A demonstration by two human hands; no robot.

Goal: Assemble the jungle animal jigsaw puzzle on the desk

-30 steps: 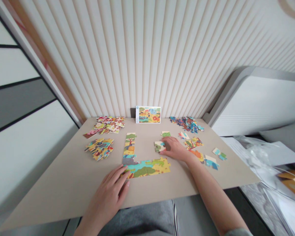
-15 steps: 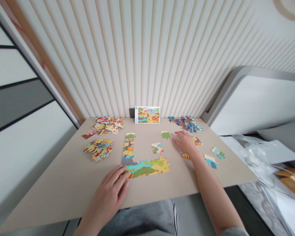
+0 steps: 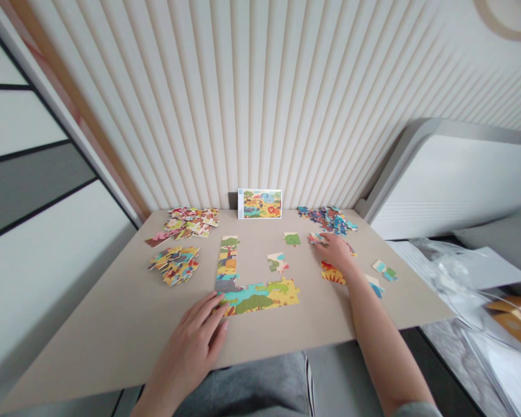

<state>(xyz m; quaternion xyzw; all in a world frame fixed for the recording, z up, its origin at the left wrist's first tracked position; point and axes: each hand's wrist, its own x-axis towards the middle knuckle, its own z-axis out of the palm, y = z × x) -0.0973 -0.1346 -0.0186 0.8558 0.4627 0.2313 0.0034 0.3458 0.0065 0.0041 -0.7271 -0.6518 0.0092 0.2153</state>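
Observation:
An L-shaped run of joined jigsaw pieces (image 3: pixel 260 294) lies on the beige table (image 3: pixel 113 324). My left hand (image 3: pixel 197 341) rests flat on the table, fingertips touching the run's lower left corner. My right hand (image 3: pixel 337 250) reaches to the far right, fingers on a loose piece (image 3: pixel 316 237) near the blue pile (image 3: pixel 330 218). Two single pieces lie between: a green one (image 3: pixel 292 238) and a mixed one (image 3: pixel 278 262). An orange piece (image 3: pixel 332 273) sits beside my right wrist.
The reference picture card (image 3: pixel 260 204) leans on the ribbed wall. Two piles of pieces sit at the left: a pinkish one (image 3: pixel 186 223) and a yellow-blue one (image 3: pixel 176 263). More loose pieces (image 3: pixel 384 270) lie right. A white appliance (image 3: pixel 451 179) stands past the table's right edge.
My right hand let go of the mixed piece near the middle and moved right and back toward the blue pile. My left hand stayed in place.

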